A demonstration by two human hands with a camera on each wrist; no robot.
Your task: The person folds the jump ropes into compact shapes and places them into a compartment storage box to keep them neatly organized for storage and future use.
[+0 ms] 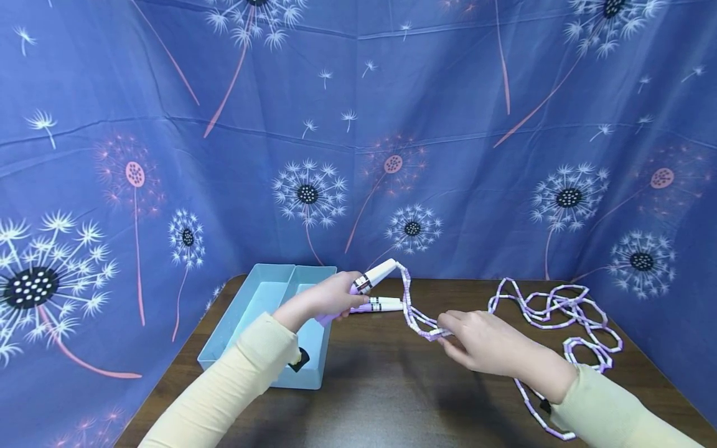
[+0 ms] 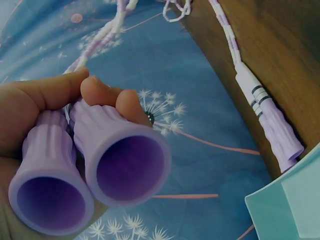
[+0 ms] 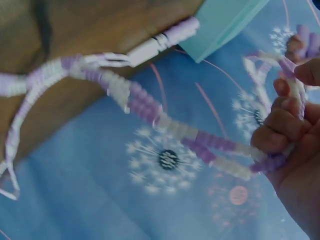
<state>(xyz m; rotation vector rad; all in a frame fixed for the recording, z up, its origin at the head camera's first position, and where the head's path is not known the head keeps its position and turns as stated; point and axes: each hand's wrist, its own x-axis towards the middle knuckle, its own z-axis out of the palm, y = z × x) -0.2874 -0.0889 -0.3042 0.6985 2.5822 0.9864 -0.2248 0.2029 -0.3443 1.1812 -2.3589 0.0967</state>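
Note:
My left hand [image 1: 336,295] grips two purple-and-white jump rope handles [image 1: 376,276], their hollow purple ends facing the camera in the left wrist view. From their white tips, doubled beaded rope [image 1: 411,314] hangs in a loop and runs to my right hand [image 1: 487,345]. The right fingers are curled around the white-and-purple strands, as the right wrist view shows. A further handle [image 2: 270,120] lies on the table beside the blue bin, with strands attached to its white end.
A light blue divided bin [image 1: 224,339] stands at the left on the dark wooden table [image 1: 381,398]. More beaded rope [image 1: 588,323] lies in loose loops at the right, partly behind the right forearm. A blue dandelion-print cloth [image 1: 358,124] hangs behind and at the sides.

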